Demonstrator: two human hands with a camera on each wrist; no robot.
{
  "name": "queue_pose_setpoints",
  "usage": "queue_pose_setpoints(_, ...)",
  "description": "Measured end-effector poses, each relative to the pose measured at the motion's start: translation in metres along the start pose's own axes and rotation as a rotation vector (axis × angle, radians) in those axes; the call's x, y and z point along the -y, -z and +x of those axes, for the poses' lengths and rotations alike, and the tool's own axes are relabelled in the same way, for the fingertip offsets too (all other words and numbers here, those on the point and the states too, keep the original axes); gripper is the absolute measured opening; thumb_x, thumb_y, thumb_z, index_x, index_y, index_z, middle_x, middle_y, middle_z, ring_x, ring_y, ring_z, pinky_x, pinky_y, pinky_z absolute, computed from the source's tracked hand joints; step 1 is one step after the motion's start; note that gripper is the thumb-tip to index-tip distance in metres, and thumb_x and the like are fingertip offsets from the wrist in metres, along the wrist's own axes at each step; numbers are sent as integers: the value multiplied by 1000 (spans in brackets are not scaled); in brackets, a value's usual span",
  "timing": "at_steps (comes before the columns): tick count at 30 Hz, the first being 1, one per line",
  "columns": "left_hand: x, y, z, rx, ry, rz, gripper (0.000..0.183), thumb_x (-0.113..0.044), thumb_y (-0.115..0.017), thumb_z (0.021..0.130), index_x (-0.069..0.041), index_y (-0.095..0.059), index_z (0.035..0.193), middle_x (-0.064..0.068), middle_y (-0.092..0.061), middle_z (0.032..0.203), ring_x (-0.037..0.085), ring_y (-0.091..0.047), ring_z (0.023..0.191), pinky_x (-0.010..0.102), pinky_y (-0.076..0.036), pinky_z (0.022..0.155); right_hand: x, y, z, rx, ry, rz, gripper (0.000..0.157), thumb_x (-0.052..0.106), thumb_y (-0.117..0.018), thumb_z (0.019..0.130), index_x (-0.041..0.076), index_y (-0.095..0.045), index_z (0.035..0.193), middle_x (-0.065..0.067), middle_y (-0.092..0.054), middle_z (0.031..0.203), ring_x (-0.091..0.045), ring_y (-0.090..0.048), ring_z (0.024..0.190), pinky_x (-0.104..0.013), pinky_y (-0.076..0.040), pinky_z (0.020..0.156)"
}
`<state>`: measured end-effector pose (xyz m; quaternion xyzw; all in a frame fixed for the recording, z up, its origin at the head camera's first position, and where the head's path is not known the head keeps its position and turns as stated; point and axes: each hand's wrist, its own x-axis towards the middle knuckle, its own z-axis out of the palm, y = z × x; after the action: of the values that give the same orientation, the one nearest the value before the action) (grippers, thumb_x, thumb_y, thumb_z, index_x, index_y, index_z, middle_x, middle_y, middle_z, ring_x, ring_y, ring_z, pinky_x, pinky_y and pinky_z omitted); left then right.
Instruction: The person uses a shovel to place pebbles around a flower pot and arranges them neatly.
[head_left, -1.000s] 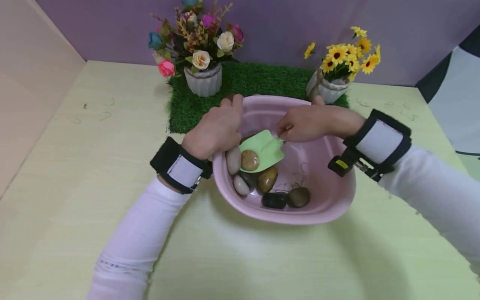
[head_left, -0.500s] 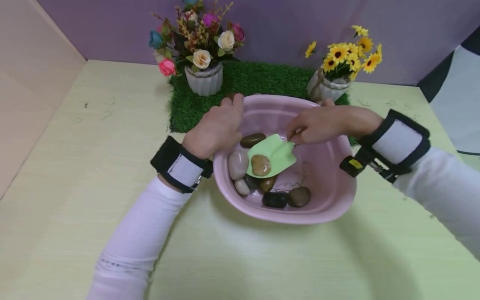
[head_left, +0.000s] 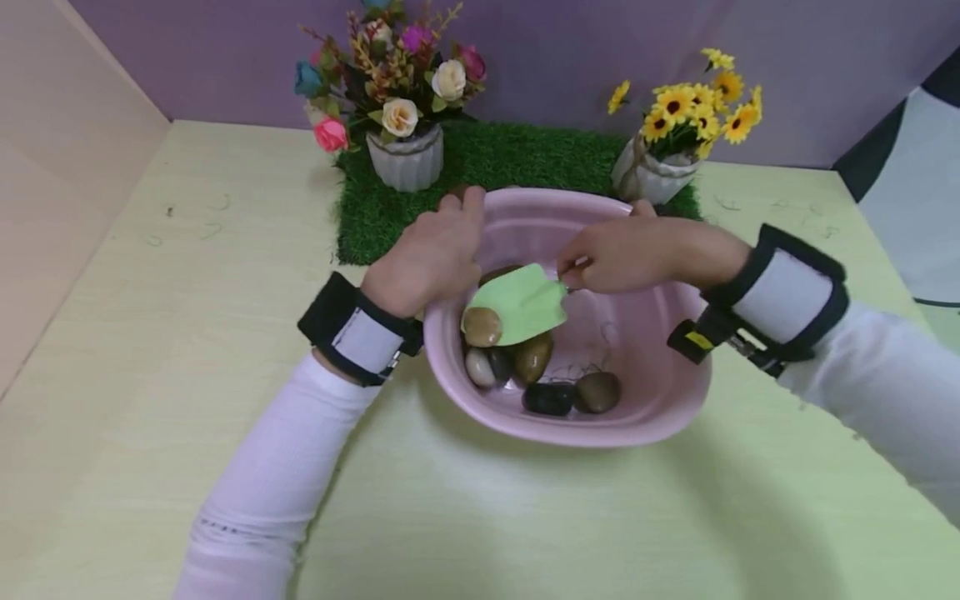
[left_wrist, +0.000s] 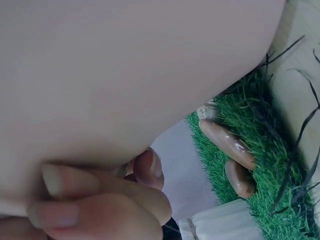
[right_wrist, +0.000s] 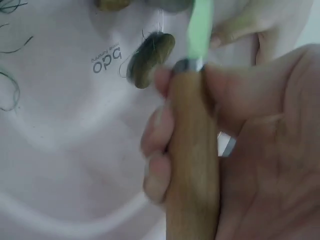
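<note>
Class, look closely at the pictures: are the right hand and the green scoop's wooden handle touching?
Touching. The right wrist view shows it plainly: the right hand has its fingers curled round the wooden handle, with no gap.

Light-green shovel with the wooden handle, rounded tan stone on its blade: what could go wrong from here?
The rounded tan stone sits at the tip of the light-green blade, so it may roll off if the right hand tilts it.
A brown oval stone shows partly behind the blade's lower edge; the blade could nudge it.
The white pot of yellow flowers stands just beyond the pink oval basin; a wide lift might knock it.
</note>
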<state>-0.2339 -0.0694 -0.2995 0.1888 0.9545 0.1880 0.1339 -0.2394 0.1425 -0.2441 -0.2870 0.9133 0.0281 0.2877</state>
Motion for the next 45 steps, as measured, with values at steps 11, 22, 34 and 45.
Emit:
queue_pose_setpoints(11,-5,1,3,7,-12,22,69,-15,-51,98,-5,-10,153,26,-38,138,36,-58,100,42,-53,81,-9,4,-12,-43,-99,-168,37,23,-46,96,26,-66,127,3,-71,116,-19,-53,83,-49,-20,84)
queue_pose_setpoints(22,-4,2,0,-4,-11,28,64,-17,-49,100,-3,-14,151,25,-42,131,35,-59,97,40,-55,77,-7,9,-33,-100,-288,-361,12,30,-58,88,21,-65,86,-2,-64,79,-28,-49,78,-63,-20,94)
queue_pose_setpoints(34,-3,2,0,5,-10,15,66,-17,-50,99,-4,-12,152,25,-41,135,36,-58,102,40,-55,80,2,-17,-26,-120,-165,-274,19,22,-59,82,23,-48,66,4,-47,60,-19,-42,67,-45,-21,82)
queue_pose_setpoints(45,1,1,-1,2,-29,-2,69,-14,-50,99,-3,-10,154,27,-38,138,37,-58,100,41,-54,78,12,-27,-10,-171,32,-190,17,18,-57,93,28,-70,93,9,-71,86,-16,-56,80,-49,-26,89)
